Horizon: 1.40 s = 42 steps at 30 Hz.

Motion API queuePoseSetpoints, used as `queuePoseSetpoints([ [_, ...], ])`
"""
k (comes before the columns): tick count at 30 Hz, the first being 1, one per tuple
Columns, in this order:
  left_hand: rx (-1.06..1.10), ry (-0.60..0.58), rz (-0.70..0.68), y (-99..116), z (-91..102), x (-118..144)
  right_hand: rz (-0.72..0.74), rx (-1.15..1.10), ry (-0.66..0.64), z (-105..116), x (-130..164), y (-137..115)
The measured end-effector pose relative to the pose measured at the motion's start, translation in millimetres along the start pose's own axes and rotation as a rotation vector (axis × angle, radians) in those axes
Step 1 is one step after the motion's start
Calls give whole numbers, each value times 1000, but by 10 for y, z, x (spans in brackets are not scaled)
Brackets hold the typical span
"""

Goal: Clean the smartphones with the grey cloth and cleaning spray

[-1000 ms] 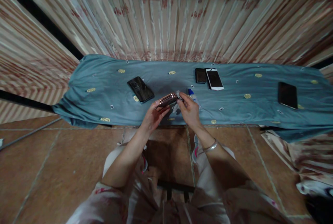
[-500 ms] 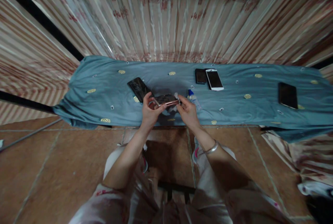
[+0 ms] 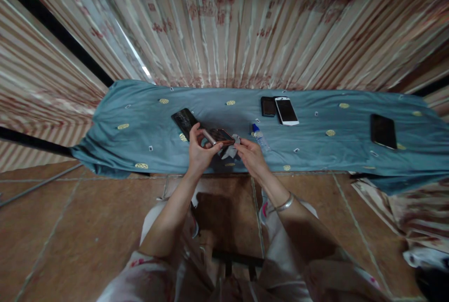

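rose-gold phone [image 3: 220,136] — dark screen, left hand [image 3: 199,152]

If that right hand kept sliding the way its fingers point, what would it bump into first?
The right hand points up-left; its fingers already touch a crumpled grey cloth. Just beyond is the rose-gold phone gripped by the left hand. Depth is uncertain.

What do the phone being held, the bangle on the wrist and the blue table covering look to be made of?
The phone in the left hand seems to have a glossy dark glass face and a pinkish metallic edge that catches the light. The bangle looks like polished silver-toned metal, going by its bright sheen. The blue covering is soft woven cloth: matte, creased, and draping over the edge.
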<state>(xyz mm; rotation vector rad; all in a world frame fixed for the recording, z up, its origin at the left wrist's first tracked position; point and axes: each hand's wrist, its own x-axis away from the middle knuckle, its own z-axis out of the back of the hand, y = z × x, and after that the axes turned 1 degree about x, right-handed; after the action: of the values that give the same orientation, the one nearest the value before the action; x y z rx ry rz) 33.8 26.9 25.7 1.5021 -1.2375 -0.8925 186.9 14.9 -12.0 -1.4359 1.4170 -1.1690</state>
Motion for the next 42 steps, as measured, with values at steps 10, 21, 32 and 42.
queuePoseSetpoints([
  [10, -138, -24, -156, -241, -29, -153, -292, -395, 22, 16, 37, -126],
  [21, -133, -88, -166, -412, -327, -154, -466, -396, 36, 41, 130, -372],
  [32, -296, -138, -291, -463, -544, -55, -392, -321, 139, 101, 172, -461],
  [42, -366, -215, -385, -515, -704, -27, -313, -334, 190, 227, 175, -495],
])
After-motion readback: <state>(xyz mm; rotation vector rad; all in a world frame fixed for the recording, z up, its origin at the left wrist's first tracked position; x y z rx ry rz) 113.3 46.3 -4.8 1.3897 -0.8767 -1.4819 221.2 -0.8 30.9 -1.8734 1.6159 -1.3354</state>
